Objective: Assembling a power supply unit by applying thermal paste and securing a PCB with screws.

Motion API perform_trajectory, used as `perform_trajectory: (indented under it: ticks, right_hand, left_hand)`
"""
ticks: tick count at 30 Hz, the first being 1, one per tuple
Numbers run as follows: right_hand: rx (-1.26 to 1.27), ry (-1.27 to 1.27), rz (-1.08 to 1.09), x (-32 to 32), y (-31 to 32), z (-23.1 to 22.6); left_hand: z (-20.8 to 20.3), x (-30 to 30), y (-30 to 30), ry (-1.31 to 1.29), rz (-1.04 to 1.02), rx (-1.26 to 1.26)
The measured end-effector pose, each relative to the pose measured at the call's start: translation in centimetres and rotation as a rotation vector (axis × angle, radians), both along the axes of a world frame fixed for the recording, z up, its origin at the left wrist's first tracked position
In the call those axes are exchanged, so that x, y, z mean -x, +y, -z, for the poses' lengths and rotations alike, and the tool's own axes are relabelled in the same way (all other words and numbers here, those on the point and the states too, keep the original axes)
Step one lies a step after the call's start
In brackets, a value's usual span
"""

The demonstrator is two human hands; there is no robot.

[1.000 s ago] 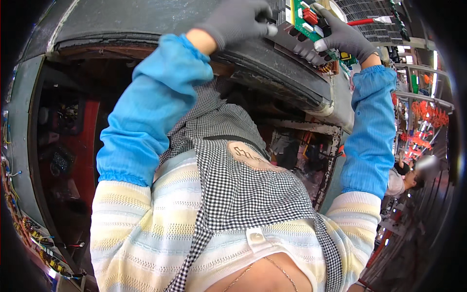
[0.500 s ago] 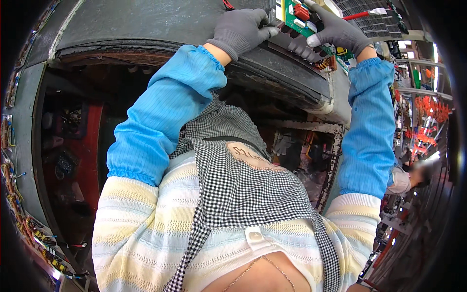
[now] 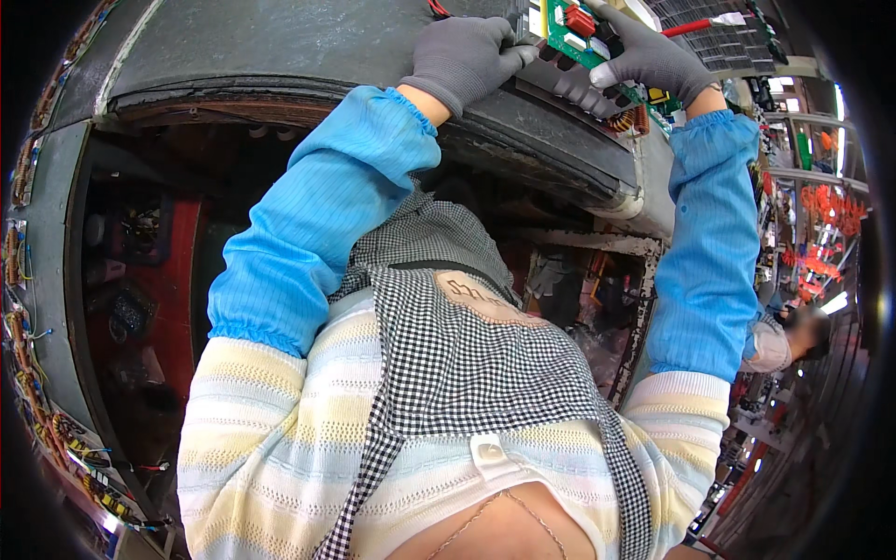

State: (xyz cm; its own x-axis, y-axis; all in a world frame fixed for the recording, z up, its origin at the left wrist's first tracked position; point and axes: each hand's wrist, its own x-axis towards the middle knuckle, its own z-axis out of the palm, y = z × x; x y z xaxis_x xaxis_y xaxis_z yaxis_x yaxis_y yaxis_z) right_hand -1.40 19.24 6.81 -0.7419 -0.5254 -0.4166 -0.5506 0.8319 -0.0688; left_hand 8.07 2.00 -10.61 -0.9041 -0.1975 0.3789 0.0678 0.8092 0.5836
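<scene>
A green circuit board (image 3: 571, 43) with red and white components is at the top edge of the view, above the dark bench top. My left hand (image 3: 465, 62), in a grey glove, is closed at the board's left side, with the thumb against its near corner. Around the board's right side, my right hand (image 3: 653, 58), gloved the same way, bends its fingers and thumb. Below the board sit dark cylindrical parts, a grey ribbed metal piece (image 3: 581, 93) and a copper coil (image 3: 640, 119). The far part of the board is cut off by the frame.
The worn dark bench (image 3: 280, 47) has a thick front edge close to my forearms. Beyond my right hand lie a red-handled tool (image 3: 688, 28) and a grey slatted panel (image 3: 714, 51). Circuit boards line the far left (image 3: 70, 439). Another person (image 3: 779, 341) is at the right.
Both hands keep their hold on the circuit board, with hardly any shift. The person at the far right has moved slightly.
</scene>
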Motion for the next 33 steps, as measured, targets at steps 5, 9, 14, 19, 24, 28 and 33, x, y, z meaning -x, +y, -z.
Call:
perform_trajectory:
  ticks: [5,9,14,19,24,28,33]
  right_hand:
    - [0.444,-0.233,-0.445,7.9,6.1,4.9]
    - [0.021,-0.007,-0.069,0.8,0.1,0.6]
    - [0.014,0.025,-0.043,0.4,0.7,0.4]
    - [0.018,0.030,-0.060,0.5,0.9,0.3]
    - [0.015,0.039,-0.040,0.4,1.0,0.4]
    - [0.047,0.013,-0.058,0.5,1.1,0.3]
    - [0.071,0.206,-0.210,1.3,1.6,1.5]
  left_hand:
    - [-0.6,0.0,0.9,-0.018,0.024,-0.028]
    - [0.0,-0.4,0.4,-0.033,-0.027,-0.120]
    - [-0.2,-0.4,1.2,-0.030,-0.043,-0.187]
    - [0.0,-0.4,1.3,-0.007,-0.040,-0.178]
    - [0.4,-0.3,1.4,-0.023,-0.059,-0.184]
    - [0.2,-0.3,1.4,0.000,-0.071,-0.195]
    - [0.9,-0.2,1.0,0.068,-0.068,-0.207]
